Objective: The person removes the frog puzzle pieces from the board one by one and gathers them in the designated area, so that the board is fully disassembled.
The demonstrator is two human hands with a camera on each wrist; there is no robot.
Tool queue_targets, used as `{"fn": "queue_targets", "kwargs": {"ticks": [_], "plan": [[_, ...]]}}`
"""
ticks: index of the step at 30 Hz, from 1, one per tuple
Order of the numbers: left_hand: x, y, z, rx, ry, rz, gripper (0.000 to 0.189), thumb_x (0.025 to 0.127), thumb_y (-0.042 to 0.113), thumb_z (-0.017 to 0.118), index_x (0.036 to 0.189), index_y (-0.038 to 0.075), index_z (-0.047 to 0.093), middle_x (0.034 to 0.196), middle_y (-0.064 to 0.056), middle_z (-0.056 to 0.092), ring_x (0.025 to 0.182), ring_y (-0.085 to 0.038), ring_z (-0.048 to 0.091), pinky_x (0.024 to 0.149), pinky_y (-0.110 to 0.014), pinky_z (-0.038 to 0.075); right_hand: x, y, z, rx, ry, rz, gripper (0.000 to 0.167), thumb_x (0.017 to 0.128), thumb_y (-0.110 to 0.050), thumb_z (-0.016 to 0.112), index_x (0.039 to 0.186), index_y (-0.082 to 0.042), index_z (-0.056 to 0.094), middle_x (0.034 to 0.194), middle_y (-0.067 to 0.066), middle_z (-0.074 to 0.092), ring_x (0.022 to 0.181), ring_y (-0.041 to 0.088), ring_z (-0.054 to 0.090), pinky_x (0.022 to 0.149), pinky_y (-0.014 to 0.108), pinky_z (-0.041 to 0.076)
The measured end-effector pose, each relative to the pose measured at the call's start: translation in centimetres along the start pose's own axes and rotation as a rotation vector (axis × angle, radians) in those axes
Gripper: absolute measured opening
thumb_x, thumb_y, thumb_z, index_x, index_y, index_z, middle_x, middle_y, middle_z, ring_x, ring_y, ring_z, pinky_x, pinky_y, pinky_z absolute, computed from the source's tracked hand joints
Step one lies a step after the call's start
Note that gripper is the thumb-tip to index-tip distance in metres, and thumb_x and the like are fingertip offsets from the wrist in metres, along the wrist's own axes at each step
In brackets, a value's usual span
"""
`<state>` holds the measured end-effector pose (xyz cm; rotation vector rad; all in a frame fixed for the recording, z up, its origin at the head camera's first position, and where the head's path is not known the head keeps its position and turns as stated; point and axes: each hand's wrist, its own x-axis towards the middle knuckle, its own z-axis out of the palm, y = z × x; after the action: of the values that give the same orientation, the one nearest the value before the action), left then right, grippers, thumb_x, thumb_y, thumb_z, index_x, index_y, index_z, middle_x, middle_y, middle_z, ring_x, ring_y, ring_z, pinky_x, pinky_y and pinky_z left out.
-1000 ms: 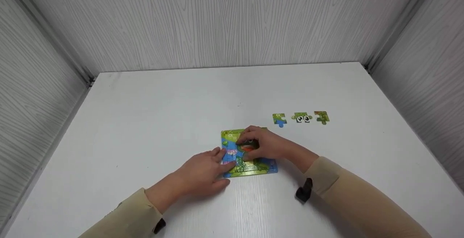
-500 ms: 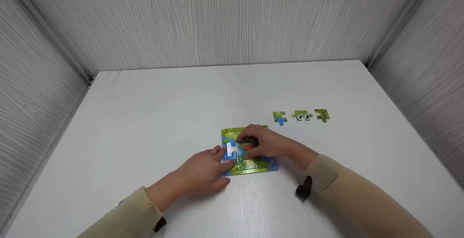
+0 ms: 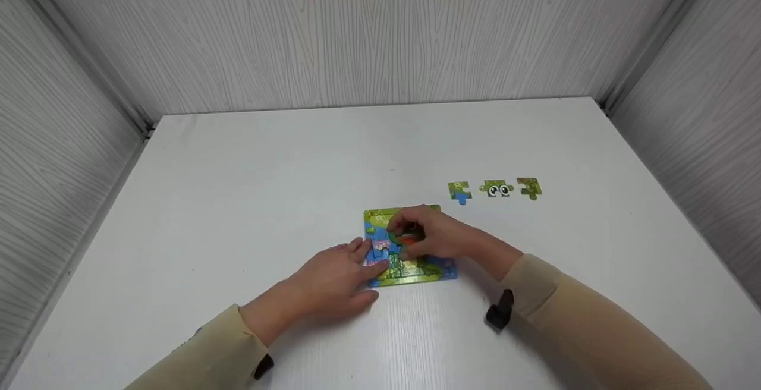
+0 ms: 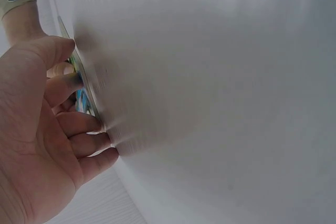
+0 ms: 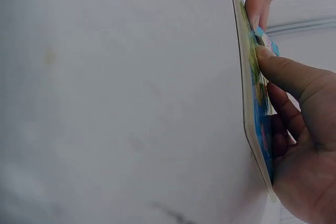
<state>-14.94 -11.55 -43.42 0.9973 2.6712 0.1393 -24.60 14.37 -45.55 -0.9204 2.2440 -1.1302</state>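
A small puzzle board [image 3: 410, 281] with a green and blue cartoon picture lies flat on the white table. My left hand [image 3: 330, 283] rests at its left side, fingers extended, with a fingertip on the lower left of the board. Over the board's middle, my right hand [image 3: 437, 235] curls its thumb and fingers and pinches a blue and pink puzzle piece [image 3: 381, 244]. In the right wrist view that puzzle piece [image 5: 269, 41] stands tilted up from the board beside the thumb. An orange patch of the picture shows under the right hand, which hides much of the centre.
Three loose puzzle pieces lie in a row behind the board to the right: a green and blue piece [image 3: 459, 192], a piece with eyes [image 3: 496, 188] and a green-brown piece [image 3: 528, 188]. White wood-grain panels [image 3: 368, 33] surround the table [image 3: 267, 170] at back and sides.
The blue and pink piece shifts its tilt: it flashes with glare half a second ago and shows its colours again now. Both hands stay almost in place.
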Motion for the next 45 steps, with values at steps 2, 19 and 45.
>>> {"fn": "queue_targets", "kwargs": {"ticks": [2,19,45], "plan": [[0.03,0.0,-0.02,0.0,0.002,0.003,0.058,0.107,0.05,0.053,0.158,0.023,0.054,0.164,-0.024,0.04,0.153,-0.041,0.037,0.123,-0.052,0.035,0.0,0.01,0.0,0.015,0.001,-0.011,0.043,0.09,-0.009,0.086,0.128,-0.017,0.067,0.117,0.0,0.065,0.109,0.021,0.058,0.102,0.04,0.049],[-0.11,0.07,0.09,0.009,0.008,0.017,0.058,0.107,0.048,0.053,0.158,0.021,0.054,0.163,-0.026,0.04,0.152,-0.044,0.038,0.122,-0.053,0.036,0.28,0.24,0.77,-0.035,0.047,-0.041,0.045,0.086,-0.019,0.092,0.126,-0.013,0.073,0.107,-0.001,0.067,0.098,0.017,0.06,0.089,0.031,0.052],[0.0,-0.1,0.1,-0.006,0.013,0.018,0.058,0.107,0.047,0.053,0.159,0.022,0.053,0.164,-0.025,0.038,0.154,-0.042,0.036,0.124,-0.051,0.034,-0.14,-0.1,0.52,-0.016,0.051,-0.014,0.039,0.091,-0.021,0.087,0.128,-0.018,0.074,0.12,-0.006,0.066,0.112,0.017,0.059,0.102,0.036,0.05]]}}
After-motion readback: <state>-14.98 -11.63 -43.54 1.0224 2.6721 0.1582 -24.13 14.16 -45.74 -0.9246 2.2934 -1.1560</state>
